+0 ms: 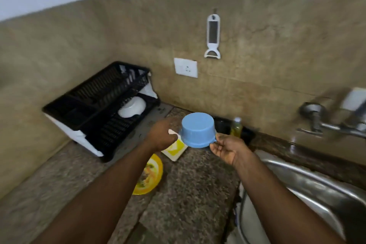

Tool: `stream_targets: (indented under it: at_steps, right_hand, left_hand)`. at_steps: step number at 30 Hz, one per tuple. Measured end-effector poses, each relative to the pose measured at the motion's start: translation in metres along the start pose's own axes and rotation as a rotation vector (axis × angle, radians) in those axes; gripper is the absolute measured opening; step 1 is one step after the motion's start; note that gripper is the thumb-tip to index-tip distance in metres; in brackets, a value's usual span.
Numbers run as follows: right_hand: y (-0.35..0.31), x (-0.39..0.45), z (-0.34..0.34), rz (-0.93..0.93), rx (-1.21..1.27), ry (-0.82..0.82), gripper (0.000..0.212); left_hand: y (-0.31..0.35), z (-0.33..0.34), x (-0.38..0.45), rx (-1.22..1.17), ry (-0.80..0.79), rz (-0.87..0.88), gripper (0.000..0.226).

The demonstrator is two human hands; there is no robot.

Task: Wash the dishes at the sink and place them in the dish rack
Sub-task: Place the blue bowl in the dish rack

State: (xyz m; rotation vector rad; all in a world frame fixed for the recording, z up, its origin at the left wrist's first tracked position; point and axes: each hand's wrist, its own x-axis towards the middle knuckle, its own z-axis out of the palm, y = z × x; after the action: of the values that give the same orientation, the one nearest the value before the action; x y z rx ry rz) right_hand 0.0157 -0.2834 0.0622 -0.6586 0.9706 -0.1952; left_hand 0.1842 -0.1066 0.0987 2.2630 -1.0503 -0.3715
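Head view: a round light-blue plastic bowl (198, 129) is held upside down above the speckled granite countertop (190, 188), at centre frame. The left hand (162, 134), at 9 o'clock of the bowl, is curled closed at the bowl's rim. The right hand (225, 147), at 4 o'clock, pinches the opposite rim tab between thumb and fingers. The black plastic dish rack (99, 105) sits at 10 o'clock, holding an overturned white bowl (132, 107). The stainless steel sink (309, 194) lies at 4 o'clock.
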Motion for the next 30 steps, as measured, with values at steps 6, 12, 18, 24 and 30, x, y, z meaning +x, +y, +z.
stream_targets:
  at_steps: [6, 12, 18, 24, 30]
  right_hand:
    - [0.044, 0.053, 0.123, -0.010, -0.142, -0.061, 0.012]
    - [0.097, 0.107, 0.224, 0.013, -0.248, -0.102, 0.015]
    - [0.137, 0.157, 0.294, 0.052, -0.288, -0.162, 0.028]
    - [0.169, 0.199, 0.358, 0.066, -0.347, -0.195, 0.027]
    - [0.185, 0.232, 0.420, 0.126, -0.318, -0.184, 0.023]
  left_hand:
    - [-0.121, -0.097, 0.008, 0.608, 0.129, 0.011, 0.070]
    - [-0.199, -0.163, 0.021, 0.840, 0.047, -0.040, 0.070]
    - [-0.253, -0.203, 0.033, 0.771, -0.101, 0.051, 0.065]
    - [-0.266, -0.206, 0.036, 0.610, -0.106, 0.112, 0.056]
    - [-0.271, -0.204, 0.037, 0.561, -0.097, 0.134, 0.057]
